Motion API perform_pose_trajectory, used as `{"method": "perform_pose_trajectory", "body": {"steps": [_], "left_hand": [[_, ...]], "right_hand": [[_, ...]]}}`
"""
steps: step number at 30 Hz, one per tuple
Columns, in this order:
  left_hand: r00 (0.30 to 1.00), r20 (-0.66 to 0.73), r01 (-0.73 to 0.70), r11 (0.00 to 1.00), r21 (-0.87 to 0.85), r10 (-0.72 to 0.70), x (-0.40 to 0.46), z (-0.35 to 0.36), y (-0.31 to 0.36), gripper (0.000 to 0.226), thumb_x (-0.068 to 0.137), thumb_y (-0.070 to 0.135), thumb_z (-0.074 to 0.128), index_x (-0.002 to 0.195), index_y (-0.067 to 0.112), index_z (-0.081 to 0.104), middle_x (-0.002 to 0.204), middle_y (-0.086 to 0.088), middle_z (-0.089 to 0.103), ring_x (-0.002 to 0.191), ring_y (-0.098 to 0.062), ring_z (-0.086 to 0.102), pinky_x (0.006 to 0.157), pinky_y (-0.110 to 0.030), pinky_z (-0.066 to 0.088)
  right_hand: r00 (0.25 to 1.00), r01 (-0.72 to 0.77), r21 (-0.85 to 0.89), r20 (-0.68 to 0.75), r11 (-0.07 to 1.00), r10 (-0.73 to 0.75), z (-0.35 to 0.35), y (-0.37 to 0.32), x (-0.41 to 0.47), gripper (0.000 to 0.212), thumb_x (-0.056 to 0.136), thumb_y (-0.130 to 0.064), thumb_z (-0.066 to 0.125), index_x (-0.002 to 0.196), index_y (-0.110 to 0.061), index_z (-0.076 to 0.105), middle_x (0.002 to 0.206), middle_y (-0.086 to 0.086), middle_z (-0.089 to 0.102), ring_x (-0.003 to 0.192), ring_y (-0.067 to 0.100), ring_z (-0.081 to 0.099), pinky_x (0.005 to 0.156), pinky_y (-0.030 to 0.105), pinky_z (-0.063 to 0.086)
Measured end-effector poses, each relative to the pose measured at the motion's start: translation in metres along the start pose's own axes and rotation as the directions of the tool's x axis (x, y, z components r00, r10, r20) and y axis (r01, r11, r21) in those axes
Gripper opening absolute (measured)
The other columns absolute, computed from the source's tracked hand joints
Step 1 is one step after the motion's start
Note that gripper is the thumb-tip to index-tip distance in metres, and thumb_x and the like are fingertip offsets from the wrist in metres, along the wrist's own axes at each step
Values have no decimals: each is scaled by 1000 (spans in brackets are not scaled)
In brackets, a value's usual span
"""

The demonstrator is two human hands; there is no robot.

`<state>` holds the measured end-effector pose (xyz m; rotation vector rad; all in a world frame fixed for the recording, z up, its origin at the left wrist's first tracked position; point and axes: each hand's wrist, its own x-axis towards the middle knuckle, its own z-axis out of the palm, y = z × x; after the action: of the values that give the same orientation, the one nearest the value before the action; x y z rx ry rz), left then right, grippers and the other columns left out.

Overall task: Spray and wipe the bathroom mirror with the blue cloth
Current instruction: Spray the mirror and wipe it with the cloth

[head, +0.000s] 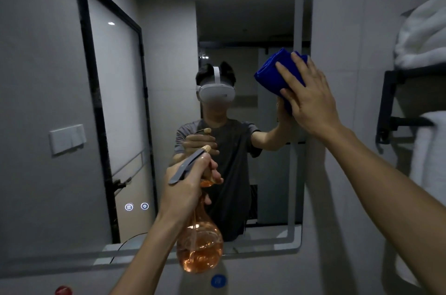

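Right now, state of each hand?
Left hand: closed around the neck of the orange spray bottle.
Right hand: open, flat, pressing the blue cloth to the mirror.

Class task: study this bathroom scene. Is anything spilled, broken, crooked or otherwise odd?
Nothing stands out. The right hand presses the blue cloth on the mirror, the left hand holds the spray bottle upright, and the towels sit on their rack.
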<state>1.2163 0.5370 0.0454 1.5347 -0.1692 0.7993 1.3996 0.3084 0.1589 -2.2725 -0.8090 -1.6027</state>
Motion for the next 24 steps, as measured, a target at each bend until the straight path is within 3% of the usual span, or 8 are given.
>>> {"method": "perform_pose_trajectory", "body": {"steps": [3,5,6,8,14,20,24], "left_hand": [[1000,6,-1,1000,24,1,0,6,-1,23,98,21,55,85,8,69,67,-3,73,60,-9,69,54,-23,54],[999,52,13,1000,20,-14,0,9,-4,27,99,22,56,87,2,70,69,-9,71,62,-21,69,60,-36,57],[998,63,18,1000,24,-19,1,10,-6,29,99,24,56,86,2,70,70,-13,71,63,-26,69,60,-42,56],[998,54,24,999,34,-26,1,13,-9,30,99,26,56,85,3,70,70,-14,70,64,-30,69,50,-37,52],[1000,25,15,1000,15,-15,5,15,-7,26,98,26,56,91,6,72,81,-11,76,70,-17,72,48,-30,52],[1000,1,10,999,-36,-10,8,6,0,24,91,33,58,88,13,71,75,-1,76,64,-8,71,47,-27,50],[999,-40,14,999,-44,-16,6,-1,-3,22,94,28,57,90,12,72,77,-3,77,67,-12,72,49,-28,52]], "right_hand": [[1000,23,-5,-11,1000,-23,0,4,0,56,105,-29,45,156,-30,24,166,6,14,151,35,12,121,52,17],[999,31,1,-28,1000,-30,2,4,0,56,105,-28,46,156,-30,25,166,7,16,151,36,14,120,53,20],[999,30,6,-38,1000,-30,2,4,-1,55,105,-28,46,156,-29,25,165,7,16,151,37,14,120,53,21],[998,25,12,-53,1000,-24,5,3,-1,55,105,-28,46,156,-28,26,165,8,17,150,37,15,119,52,21],[990,8,-5,-142,1000,-8,10,-2,0,51,105,-32,42,154,-26,32,163,9,24,149,37,21,118,51,22],[927,-164,37,-335,986,167,33,-47,0,46,105,-35,41,150,-24,42,159,7,36,147,36,30,118,54,26],[965,30,6,-259,1000,-28,60,-83,-39,49,103,-36,46,150,-25,42,160,9,33,149,36,25,118,57,23]]}}
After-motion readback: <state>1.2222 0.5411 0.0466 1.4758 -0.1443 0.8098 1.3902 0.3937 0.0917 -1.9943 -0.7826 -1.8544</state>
